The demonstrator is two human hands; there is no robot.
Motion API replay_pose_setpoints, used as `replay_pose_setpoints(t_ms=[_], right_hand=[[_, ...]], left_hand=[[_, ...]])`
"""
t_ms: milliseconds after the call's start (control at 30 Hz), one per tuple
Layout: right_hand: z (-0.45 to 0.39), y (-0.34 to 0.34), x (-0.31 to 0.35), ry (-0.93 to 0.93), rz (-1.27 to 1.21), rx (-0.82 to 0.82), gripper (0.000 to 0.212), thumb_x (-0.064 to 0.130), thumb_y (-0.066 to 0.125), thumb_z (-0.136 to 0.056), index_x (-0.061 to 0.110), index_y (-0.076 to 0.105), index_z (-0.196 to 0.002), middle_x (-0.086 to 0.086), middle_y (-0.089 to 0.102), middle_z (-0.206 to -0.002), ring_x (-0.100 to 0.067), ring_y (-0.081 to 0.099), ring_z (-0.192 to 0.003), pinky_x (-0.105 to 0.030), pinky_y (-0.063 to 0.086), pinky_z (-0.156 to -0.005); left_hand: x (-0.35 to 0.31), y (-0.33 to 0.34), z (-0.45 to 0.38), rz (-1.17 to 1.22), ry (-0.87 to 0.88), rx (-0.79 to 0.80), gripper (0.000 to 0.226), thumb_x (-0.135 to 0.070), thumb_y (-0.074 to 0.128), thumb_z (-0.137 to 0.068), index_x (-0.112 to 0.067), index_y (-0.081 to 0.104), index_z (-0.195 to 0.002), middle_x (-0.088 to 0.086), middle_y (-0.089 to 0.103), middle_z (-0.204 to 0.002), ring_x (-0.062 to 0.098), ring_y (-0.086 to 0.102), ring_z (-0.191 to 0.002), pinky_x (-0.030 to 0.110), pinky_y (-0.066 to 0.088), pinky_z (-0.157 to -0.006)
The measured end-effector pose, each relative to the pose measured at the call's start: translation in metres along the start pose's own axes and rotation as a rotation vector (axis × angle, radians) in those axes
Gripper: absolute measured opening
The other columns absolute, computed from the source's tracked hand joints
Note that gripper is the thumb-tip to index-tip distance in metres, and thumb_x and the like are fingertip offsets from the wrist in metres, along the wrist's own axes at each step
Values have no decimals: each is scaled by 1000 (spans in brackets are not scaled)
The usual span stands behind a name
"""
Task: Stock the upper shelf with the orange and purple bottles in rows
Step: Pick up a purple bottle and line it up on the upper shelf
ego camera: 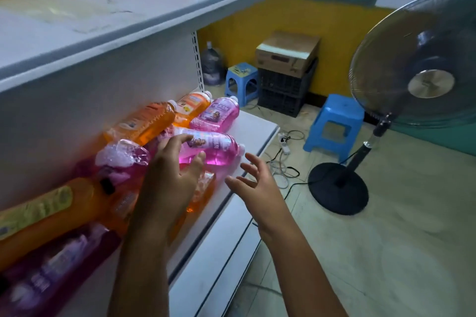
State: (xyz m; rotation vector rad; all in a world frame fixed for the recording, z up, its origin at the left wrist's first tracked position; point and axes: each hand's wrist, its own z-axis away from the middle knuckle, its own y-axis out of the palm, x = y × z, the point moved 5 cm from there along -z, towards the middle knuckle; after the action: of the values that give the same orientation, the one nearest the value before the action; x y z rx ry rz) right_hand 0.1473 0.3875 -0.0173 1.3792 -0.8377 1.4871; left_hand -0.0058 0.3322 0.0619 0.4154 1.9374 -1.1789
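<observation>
Orange & purple bottles lie on their sides in a loose heap on the lower shelf (253, 127), none on the upper shelf (159, 5). Left hand (168, 183) spread wide over the heap, fingertips at a pink-purple bottle (213, 148), not gripping. Right hand (253, 183) open, empty, fingers splayed, just off the shelf edge. Orange bottle (144, 122) sits behind, by the back panel. Fan (422, 72) on the floor at right.

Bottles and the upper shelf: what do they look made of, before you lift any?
Purple bottle: clear glossy plastic, probably; the liquid and its bubbles show through, with a printed label wrap. Orange bottle: the same look. Upper shelf: smooth, pale and painted, likely sheet metal, with a grey strip along its front edge. Left hand is nearest the purple one.
</observation>
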Motion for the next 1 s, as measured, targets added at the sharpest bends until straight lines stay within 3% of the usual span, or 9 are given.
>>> replay_pose_setpoints(t_ms=[167,267,367,433,533,600,700,833,1000], right_hand=[[-35,0,-16,36,-20,-8,68,13,80,-83,39,41,-133,36,47,-115,-2,70,-91,-7,51,-62],[-54,-1,-14,27,21,-41,71,11,80,-83,27,43,-142,19,50,-130,0,71,-86,-16,57,-72],[-73,-1,-10,2,136,-29,78,16,84,-80,23,43,-146,5,45,-141,-15,68,-107,-34,59,-91],[-86,-2,-7,-13,235,23,77,18,85,-79,21,44,-145,1,48,-141,-20,66,-110,-41,58,-93],[-108,-6,0,30,364,174,82,20,85,-78,22,40,-147,9,53,-133,-3,63,-98,-30,59,-87],[-120,-10,4,67,382,270,76,18,84,-79,22,43,-143,15,59,-121,1,63,-91,-22,57,-81],[-133,-9,5,100,389,416,64,16,83,-79,24,48,-131,7,65,-116,-8,68,-97,-32,59,-86],[-146,-2,5,94,361,547,57,10,84,-78,21,47,-121,0,68,-107,1,66,-71,-19,52,-61],[-151,-6,6,-46,440,490,64,16,89,-72,23,52,-123,-2,65,-115,-15,68,-91,-39,57,-83]], left_hand=[[11,16,-29,-119,29,-47,31,-20,59,-96,-14,59,-127,7,53,-133,11,46,-115,27,43,-88],[28,29,-45,-307,-25,31,47,-27,63,-93,-15,51,-138,7,43,-147,20,36,-133,37,35,-103],[42,41,-59,-420,-103,171,71,-36,68,-90,-23,34,-151,-1,20,-162,24,15,-147,49,25,-116],[47,47,-67,-446,-140,226,81,-36,72,-87,-27,27,-153,-8,9,-164,22,9,-148,54,26,-116],[48,50,-76,-504,-214,255,93,-29,77,-83,-30,20,-156,-14,2,-164,21,5,-147,59,26,-116],[47,52,-81,-535,-265,268,96,-26,80,-80,-30,21,-156,-13,3,-164,24,7,-146,57,27,-116],[41,55,-85,-557,-319,230,97,-25,82,-78,-30,23,-156,-12,7,-164,28,14,-146,56,31,-114],[33,60,-85,-555,-339,151,96,-24,83,-77,-25,27,-155,-10,13,-163,23,25,-146,43,36,-113],[31,65,-76,-461,-335,-14,95,-9,88,-69,-19,40,-150,-7,29,-157,16,39,-138,31,48,-103]])
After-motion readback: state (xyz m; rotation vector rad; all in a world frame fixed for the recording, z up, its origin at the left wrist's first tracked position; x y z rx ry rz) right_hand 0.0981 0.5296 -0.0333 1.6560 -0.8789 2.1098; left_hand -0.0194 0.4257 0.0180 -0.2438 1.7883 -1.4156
